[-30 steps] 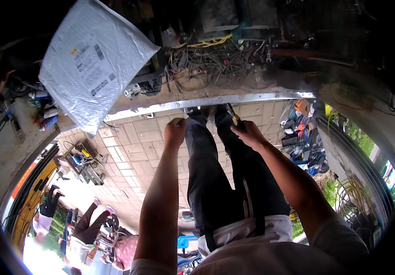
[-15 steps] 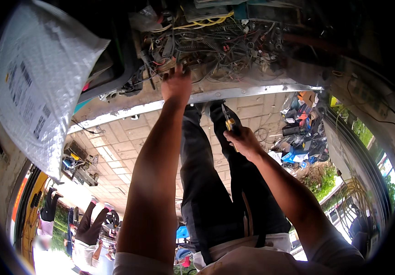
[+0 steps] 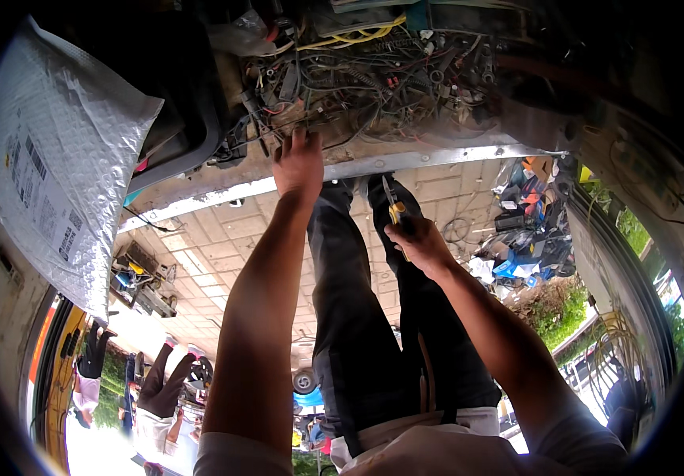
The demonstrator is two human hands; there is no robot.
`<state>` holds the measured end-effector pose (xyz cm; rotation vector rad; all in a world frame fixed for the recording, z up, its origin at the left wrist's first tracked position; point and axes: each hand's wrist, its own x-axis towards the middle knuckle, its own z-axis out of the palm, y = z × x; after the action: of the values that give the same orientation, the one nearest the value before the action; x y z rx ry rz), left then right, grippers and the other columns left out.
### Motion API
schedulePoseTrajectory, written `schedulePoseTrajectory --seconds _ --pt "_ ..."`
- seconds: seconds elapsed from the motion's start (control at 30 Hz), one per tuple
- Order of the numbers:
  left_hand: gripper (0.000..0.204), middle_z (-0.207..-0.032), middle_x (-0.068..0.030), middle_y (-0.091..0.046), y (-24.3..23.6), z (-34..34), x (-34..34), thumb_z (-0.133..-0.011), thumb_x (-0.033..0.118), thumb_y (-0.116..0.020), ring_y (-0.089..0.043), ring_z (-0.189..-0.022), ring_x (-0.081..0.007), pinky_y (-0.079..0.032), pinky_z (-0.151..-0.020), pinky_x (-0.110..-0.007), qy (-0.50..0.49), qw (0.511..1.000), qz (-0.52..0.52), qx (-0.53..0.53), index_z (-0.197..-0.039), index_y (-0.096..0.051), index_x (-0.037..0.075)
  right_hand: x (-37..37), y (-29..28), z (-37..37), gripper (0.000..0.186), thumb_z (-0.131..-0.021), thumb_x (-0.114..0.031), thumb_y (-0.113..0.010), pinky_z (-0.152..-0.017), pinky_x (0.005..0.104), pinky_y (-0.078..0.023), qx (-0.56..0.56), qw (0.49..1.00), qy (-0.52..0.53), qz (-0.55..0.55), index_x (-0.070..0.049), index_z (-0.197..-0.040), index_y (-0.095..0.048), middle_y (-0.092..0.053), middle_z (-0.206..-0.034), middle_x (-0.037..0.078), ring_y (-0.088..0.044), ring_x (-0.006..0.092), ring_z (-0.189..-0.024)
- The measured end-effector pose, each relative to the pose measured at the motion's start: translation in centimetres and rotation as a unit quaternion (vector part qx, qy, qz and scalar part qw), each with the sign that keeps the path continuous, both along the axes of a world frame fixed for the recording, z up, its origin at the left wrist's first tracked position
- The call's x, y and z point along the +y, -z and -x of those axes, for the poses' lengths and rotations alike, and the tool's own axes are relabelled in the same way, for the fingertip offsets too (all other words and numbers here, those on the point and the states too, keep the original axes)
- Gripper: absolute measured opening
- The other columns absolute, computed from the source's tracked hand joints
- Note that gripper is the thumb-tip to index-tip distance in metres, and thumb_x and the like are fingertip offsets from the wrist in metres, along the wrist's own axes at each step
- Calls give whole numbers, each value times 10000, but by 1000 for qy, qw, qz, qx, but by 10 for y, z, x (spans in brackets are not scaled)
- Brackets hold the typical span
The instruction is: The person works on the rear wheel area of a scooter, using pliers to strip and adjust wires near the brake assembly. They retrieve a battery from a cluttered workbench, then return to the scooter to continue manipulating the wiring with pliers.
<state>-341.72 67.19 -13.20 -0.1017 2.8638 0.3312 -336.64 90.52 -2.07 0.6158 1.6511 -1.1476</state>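
My left hand (image 3: 300,165) is over the front edge of a cluttered workbench (image 3: 429,151), its fingers bent closed beside the loose wires. Whatever sits between those fingertips, if anything, is hidden from view. A tangle of wires and small parts (image 3: 374,79) covers the bench just beyond it. My right hand (image 3: 421,244) hangs in front of my dark trousers, closed around pliers (image 3: 396,211) with yellow handles. Their narrow metal jaws point up toward the bench edge.
A silvery padded mailing bag (image 3: 64,159) hangs close on the left. Dark boxes and bags with blue and orange items (image 3: 520,230) are heaped on the floor at right. Metal parts (image 3: 142,278) lie on the paving at left. People (image 3: 155,412) stand beyond the lower left.
My left hand has drawn back a little from the wires toward me, its fingers more bent. The right hand keeps the pliers in nearly the same place. The view has shifted slightly.
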Motion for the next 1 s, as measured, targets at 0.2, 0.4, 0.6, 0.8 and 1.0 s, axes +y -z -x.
schedulePoseTrajectory --seconds 0.2,0.4,0.6,0.8,1.0 --pt "197 -1128 -76 -521 6 6 0 -773 125 -576 -575 -959 -281 -507 -718 -409 -27 998 24 46 -970 -591 127 -3 4 1 364 -840 -316 -627 -539 339 -367 22 999 -31 1 8 -716 -518 -449 -560 55 -410 134 -557" --pt "163 -1103 -101 -516 7 23 -3 -759 98 -552 -569 -947 -301 -504 -702 -428 13 998 53 18 -914 -603 90 -3 2 3 359 -840 -314 -628 -542 348 -368 21 999 -25 13 7 -725 -517 -452 -574 80 -405 149 -560" --pt "148 -1069 -114 -519 -10 24 -4 -777 104 -590 -562 -938 -318 -496 -731 -429 2 1000 18 -14 -922 -582 73 -5 -3 17 311 -845 -269 -625 -534 335 -365 19 1000 -17 14 7 -737 -529 -465 -589 74 -406 152 -566" --pt "123 -881 -93 -579 -70 20 10 -807 86 -598 -558 -861 -316 -462 -744 -432 -6 983 -175 59 -910 -533 68 -32 -7 45 165 -818 -114 -686 -630 244 -428 285 955 62 47 -18 -922 -599 -583 -787 10 -517 75 -713" --pt "115 -768 -133 -564 -96 31 25 -785 90 -610 -564 -741 -327 -465 -636 -434 3 972 -225 66 -870 -535 72 -72 3 89 238 -843 -193 -678 -638 231 -410 185 964 188 25 11 -955 -628 -599 -838 1 -510 62 -725"
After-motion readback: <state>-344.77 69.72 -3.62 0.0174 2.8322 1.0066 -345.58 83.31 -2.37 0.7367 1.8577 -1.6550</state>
